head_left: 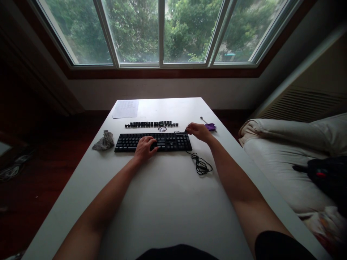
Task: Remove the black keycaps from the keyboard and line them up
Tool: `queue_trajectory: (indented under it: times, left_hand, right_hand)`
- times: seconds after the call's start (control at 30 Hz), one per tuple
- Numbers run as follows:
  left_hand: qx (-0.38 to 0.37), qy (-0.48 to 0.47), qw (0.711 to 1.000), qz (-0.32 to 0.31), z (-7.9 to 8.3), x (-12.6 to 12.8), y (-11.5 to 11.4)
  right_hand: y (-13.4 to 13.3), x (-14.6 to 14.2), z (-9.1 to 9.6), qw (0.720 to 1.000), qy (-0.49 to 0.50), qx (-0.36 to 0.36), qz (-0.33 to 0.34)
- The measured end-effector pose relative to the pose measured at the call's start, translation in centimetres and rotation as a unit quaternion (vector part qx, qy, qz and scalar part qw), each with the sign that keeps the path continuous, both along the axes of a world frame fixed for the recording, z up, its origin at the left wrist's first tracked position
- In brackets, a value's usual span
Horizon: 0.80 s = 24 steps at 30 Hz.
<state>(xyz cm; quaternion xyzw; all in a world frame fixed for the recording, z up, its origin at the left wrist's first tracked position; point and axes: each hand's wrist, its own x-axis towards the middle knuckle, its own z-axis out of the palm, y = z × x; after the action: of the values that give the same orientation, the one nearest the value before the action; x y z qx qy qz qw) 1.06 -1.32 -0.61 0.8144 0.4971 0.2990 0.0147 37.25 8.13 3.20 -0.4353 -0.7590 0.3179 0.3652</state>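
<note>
A black keyboard [173, 142] lies flat across the white table. My left hand [144, 147] rests on its middle keys, fingers spread and thumb apart. At the keyboard's top right corner, my right hand [199, 130] has its fingertips pinched together. A small dark item shows at those fingertips, too small to name. Behind the keyboard runs a row of loose black keycaps [151, 124]. A small round, shiny object [162, 128] sits between that row and the keyboard. The coiled black cable [200, 164] lies in front of the keyboard's right end.
Left of the keyboard is a crumpled grey cloth [104, 141]. A sheet of paper [126, 109] lies at the far left corner. Beyond my right hand are a purple cloth [210, 126] and a thin stick-like tool [203, 119]. A pale sofa [273, 162] borders the table's right side.
</note>
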Motion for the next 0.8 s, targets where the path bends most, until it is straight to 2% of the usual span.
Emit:
queue_trajectory:
  times: [0.27, 0.47, 0.6, 0.7, 0.8]
  left_hand:
    - [0.005, -0.006, 1.0, -0.007, -0.1, -0.1, 0.0]
    - [0.002, -0.005, 1.0, -0.007, -0.1, 0.0, 0.0]
    - [0.003, -0.003, 1.0, -0.007, -0.1, -0.1, 0.1]
    - [0.006, -0.003, 1.0, -0.007, -0.2, -0.1, 0.1]
    - [0.004, -0.009, 1.0, -0.003, -0.2, 0.0, 0.0]
  right_hand:
    - [0.1, 1.0, -1.3, 0.981, 0.166, -0.095, -0.019]
    - [0.0, 1.3, -1.8, 0.973, 0.204, -0.104, -0.03]
    - [0.1, 1.9, -2.0, 0.959, 0.252, -0.109, -0.066]
    - [-0.1, 1.8, -1.6, 0.957, 0.259, -0.11, -0.069]
    - [-0.6, 0.5, -0.7, 0.962, 0.249, -0.103, -0.043]
